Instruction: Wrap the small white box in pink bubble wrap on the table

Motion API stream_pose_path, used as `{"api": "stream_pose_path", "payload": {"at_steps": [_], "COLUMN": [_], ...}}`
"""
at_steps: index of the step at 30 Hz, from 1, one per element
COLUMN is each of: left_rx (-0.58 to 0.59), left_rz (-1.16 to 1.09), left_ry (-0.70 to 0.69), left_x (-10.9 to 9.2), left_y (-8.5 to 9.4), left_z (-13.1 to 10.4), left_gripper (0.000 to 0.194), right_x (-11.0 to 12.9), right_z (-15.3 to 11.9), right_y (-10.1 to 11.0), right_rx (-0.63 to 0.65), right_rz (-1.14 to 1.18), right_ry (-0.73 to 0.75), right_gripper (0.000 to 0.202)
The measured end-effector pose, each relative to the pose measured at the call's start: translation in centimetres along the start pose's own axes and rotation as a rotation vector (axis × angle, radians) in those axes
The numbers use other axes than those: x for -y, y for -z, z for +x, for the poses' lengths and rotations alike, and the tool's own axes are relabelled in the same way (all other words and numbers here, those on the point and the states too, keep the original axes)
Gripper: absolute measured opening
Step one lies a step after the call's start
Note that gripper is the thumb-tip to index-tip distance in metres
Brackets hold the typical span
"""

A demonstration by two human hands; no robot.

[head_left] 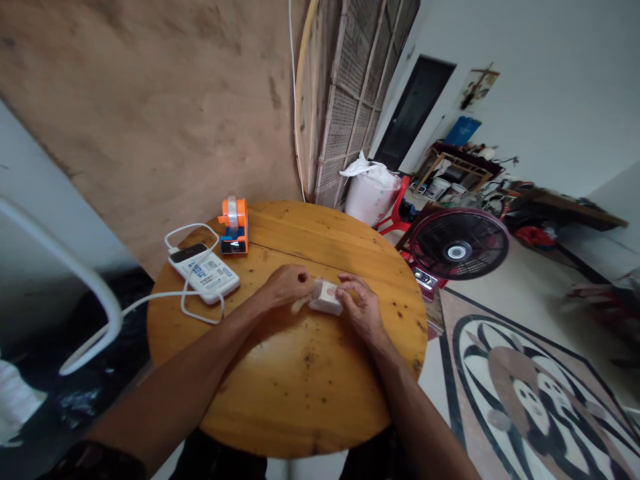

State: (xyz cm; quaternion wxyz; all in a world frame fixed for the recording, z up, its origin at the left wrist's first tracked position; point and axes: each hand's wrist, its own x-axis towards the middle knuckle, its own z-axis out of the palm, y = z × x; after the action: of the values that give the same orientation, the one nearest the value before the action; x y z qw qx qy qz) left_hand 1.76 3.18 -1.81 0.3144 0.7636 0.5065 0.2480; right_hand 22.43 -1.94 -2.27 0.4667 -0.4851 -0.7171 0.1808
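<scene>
My small white box (326, 297) sits on the table btwn my two hands, just to the right of my left hand (290, 285) and just to the left of my right hand (361, 303). Its long side runs abt left to right, w/ one end facing each hand. The right hand is nearer — its thumb and a finger pinch the right end, and the other fingers curl loosely. The left hand is bent in, tips close together by the left end; a bit of see-through film (300, 305) shows just under it, but it's blurry, so I can't tell if those tips grip it. The box looks wrapped in shiny clear stuff too. The table (280, 400) is round, yellow-brown wood w/ dark spots and a thin line across the far part. Up and left is an orange and blue tape holder (235, 230), and nearer to me a white power bank (205, 272) w/ a white cord looping by it. A big brown board (150, 100) stands behind the table. Off to the right — past the table's edge — there's a dark red fan (457, 252), a red chair (399, 205), a white sack (370, 195), and a floor pic of pandas (540, 407). Way back is a dark door (415, 113).
</scene>
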Motion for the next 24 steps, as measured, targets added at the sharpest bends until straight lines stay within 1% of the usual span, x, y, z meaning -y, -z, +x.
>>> {"api": "stream_pose_path", "payload": {"at_steps": [2, 5, 8, 10, 12, 15, 20, 24], "left_rx": [-0.004, 0.0, 0.035, 0.061, 0.077, 0.097, 0.105, 0.127], "left_rz": [-0.013, -0.016, 0.048, 0.103, 0.119, 0.04, -0.176, -0.201], "left_ry": [0.027, 0.053, -0.04, -0.116, -0.161, -0.172, -0.088, -0.138], "left_x": [-0.4, -1.0, -1.2, -1.2, -1.2, -1.2, -1.1, -1.5], "left_y": [0.2, 0.5, 0.5, 0.3, 0.0, -0.5, -1.2, -1.3], "left_z": [0.0, -0.1, -0.2, -0.2, -0.3, -0.6, -1.2, -1.5], "left_gripper": [0.025, 0.031, 0.035, 0.043, 0.049, 0.05, 0.049, 0.049], "right_x": [0.0, 0.0, 0.1, 0.1, 0.1, 0.3, 1.2, 1.3], "right_z": [0.0, -0.1, -0.1, -0.1, -0.1, 0.0, 0.0, 0.0], "right_y": [0.0, 0.0, 0.1, 0.1, 0.2, 0.3, 0.6, 0.9], "right_rx": [-0.001, 0.004, 0.01, 0.012, 0.01, -0.006, -0.022, -0.056], "right_rz": [0.011, 0.033, 0.054, 0.067, 0.087, 0.136, 0.219, 0.306], "right_ry": [-0.003, 0.0, -0.007, -0.012, -0.018, -0.03, -0.078, -0.101], "right_gripper": [0.012, 0.012, 0.014, 0.014, 0.014, 0.012, 0.011, 0.013]}}
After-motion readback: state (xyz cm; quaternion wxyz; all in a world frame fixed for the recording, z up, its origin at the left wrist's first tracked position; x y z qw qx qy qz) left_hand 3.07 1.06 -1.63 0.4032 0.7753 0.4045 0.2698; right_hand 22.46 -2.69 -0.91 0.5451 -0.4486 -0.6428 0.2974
